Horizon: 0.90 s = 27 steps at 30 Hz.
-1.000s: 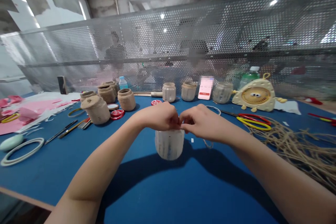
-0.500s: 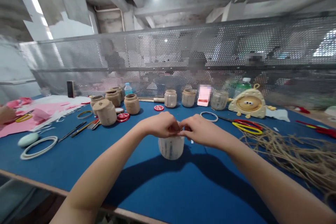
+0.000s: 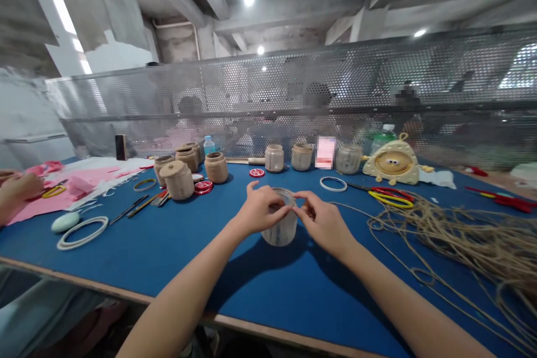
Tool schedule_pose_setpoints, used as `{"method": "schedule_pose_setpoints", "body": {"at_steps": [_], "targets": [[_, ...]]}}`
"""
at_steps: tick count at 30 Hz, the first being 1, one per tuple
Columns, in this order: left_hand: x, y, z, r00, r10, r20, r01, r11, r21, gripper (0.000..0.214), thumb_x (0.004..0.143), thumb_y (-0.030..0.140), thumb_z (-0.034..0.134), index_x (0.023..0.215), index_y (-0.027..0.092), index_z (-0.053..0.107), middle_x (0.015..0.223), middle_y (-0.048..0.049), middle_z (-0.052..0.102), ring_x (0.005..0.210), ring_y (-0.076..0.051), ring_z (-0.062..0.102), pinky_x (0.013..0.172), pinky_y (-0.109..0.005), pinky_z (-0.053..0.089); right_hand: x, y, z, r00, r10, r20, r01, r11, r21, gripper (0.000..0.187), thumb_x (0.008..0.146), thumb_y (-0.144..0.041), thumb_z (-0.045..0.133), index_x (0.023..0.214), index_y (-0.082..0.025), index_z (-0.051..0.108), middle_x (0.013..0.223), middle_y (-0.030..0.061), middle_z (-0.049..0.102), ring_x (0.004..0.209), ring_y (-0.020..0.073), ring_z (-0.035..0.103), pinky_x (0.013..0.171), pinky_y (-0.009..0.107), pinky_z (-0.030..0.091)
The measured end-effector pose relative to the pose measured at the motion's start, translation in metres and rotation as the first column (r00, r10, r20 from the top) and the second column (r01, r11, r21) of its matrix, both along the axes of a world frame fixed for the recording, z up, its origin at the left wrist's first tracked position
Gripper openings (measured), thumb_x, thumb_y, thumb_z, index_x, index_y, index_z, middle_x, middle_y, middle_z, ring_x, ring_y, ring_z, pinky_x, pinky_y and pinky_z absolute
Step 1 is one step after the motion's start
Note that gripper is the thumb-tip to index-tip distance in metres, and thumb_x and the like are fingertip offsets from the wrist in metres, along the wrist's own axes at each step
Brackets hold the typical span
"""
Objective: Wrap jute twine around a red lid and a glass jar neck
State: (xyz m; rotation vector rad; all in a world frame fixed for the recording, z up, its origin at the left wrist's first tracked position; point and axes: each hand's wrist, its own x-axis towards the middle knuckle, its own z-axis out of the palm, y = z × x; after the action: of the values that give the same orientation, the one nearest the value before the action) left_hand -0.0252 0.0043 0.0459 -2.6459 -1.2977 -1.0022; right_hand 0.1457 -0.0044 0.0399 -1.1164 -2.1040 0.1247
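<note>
A glass jar (image 3: 282,233) with a frosted, streaky wall stands upright on the blue tabletop in front of me. My left hand (image 3: 262,207) is closed at its near left side, fingers over the rim and thumb along the front. On the right of the rim, my right hand (image 3: 321,215) pinches with thumb and index finger, touching the left thumb tip. A strand of twine (image 3: 352,208) runs from the loose pile (image 3: 457,235) to behind my right hand. The end between my fingertips is too small to make out clearly.
Twine-wrapped jars (image 3: 177,182) and bare glass jars (image 3: 274,159) line the back. Scissors (image 3: 392,197), a cheese-shaped fan (image 3: 392,163) and a white ring (image 3: 333,184) lie to the right. Another person's hands (image 3: 19,190) work with pink material at far left. A mesh partition (image 3: 251,95) stands behind.
The view has shifted slightly. My hands have spread a little apart around the rim, showing more of the jar's mouth. A twine strand now stretches from the pile toward my right hand.
</note>
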Motion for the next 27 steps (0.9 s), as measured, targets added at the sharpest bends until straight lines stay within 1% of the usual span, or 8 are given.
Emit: {"method": "schedule_pose_setpoints", "body": {"at_steps": [3,5,7,9,11,13,18,27], "targets": [[-0.003,-0.002,-0.007,0.996,-0.01,0.09,0.009,1.0,0.005,0.023,0.077,0.038,0.05,0.074,0.018,0.06,0.078,-0.0023,0.064,0.084,-0.016,0.054,0.098,-0.045,0.019,0.001,0.0,-0.007,0.999,-0.014,-0.042,0.015,0.999,0.029,0.023,0.081,-0.032,0.043,0.097,-0.016,0.049,0.061,-0.0004,0.053,0.056,0.0138,0.051,0.055,0.025,0.039],[-0.007,-0.002,-0.008,0.985,-0.021,0.17,0.017,1.0,0.026,0.024,0.074,0.04,0.054,0.083,0.018,0.06,0.089,-0.005,0.062,0.092,-0.019,0.052,0.096,-0.043,0.024,0.001,0.0,-0.009,0.999,-0.024,-0.048,0.026,0.998,0.049,0.022,0.08,-0.032,0.045,0.096,-0.016,0.049,0.063,0.0001,0.054,0.057,0.0137,0.051,0.056,0.025,0.039],[-0.01,-0.001,-0.009,0.967,-0.042,0.251,0.03,0.998,0.054,0.035,0.07,0.041,0.059,0.098,0.019,0.057,0.106,-0.0086,0.055,0.105,-0.023,0.046,0.095,-0.041,0.028,0.002,0.0,-0.011,0.998,-0.037,-0.042,0.04,0.997,0.064,0.021,0.08,-0.032,0.046,0.095,-0.017,0.049,0.065,0.0007,0.055,0.058,0.0138,0.051,0.057,0.025,0.039],[-0.012,0.002,-0.011,0.948,-0.077,0.308,0.063,0.997,0.052,0.055,0.066,0.043,0.062,0.113,0.019,0.046,0.119,-0.0115,0.046,0.114,-0.026,0.039,0.096,-0.043,0.028,0.002,-0.001,-0.012,0.998,-0.05,-0.032,0.053,0.996,0.077,0.021,0.08,-0.031,0.047,0.094,-0.016,0.049,0.066,0.0015,0.055,0.06,0.0141,0.052,0.058,0.025,0.039],[-0.013,0.005,-0.015,0.931,-0.11,0.349,0.118,0.993,-0.003,0.071,0.063,0.045,0.065,0.122,0.018,0.035,0.126,-0.0138,0.04,0.119,-0.028,0.035,0.099,-0.045,0.027,0.002,-0.003,-0.013,0.999,-0.05,-0.02,0.051,0.995,0.089,0.02,0.08,-0.031,0.048,0.093,-0.016,0.049,0.069,0.0026,0.056,0.063,0.0147,0.053,0.06,0.026,0.04],[-0.013,0.008,-0.018,0.906,-0.145,0.397,0.191,0.978,-0.08,0.076,0.063,0.044,0.066,0.125,0.019,0.029,0.13,-0.0148,0.035,0.121,-0.028,0.033,0.099,-0.045,0.028,0.002,-0.004,-0.015,0.999,-0.041,-0.01,0.042,0.995,0.096,0.02,0.08,-0.031,0.048,0.093,-0.016,0.05,0.071,0.0034,0.057,0.065,0.0149,0.054,0.061,0.026,0.04],[-0.013,0.013,-0.025,0.839,-0.157,0.52,0.305,0.929,-0.211,0.078,0.063,0.04,0.067,0.125,0.019,0.024,0.124,-0.0143,0.043,0.113,-0.023,0.044,0.096,-0.041,0.035,0.0,-0.007,-0.019,0.998,-0.056,0.002,0.056,0.992,0.109,0.02,0.08,-0.03,0.047,0.093,-0.016,0.051,0.072,0.0042,0.058,0.064,0.0144,0.053,0.06,0.025,0.04],[-0.008,0.016,-0.032,0.771,-0.113,0.627,0.318,0.921,-0.225,0.08,0.061,0.035,0.07,0.124,0.024,0.023,0.118,-0.0122,0.049,0.111,-0.023,0.048,0.096,-0.043,0.035,-0.002,-0.005,-0.023,0.995,-0.086,-0.056,0.089,0.994,0.062,0.02,0.077,-0.032,0.05,0.09,-0.016,0.049,0.069,0.0019,0.055,0.061,0.0137,0.051,0.059,0.025,0.039]]}}
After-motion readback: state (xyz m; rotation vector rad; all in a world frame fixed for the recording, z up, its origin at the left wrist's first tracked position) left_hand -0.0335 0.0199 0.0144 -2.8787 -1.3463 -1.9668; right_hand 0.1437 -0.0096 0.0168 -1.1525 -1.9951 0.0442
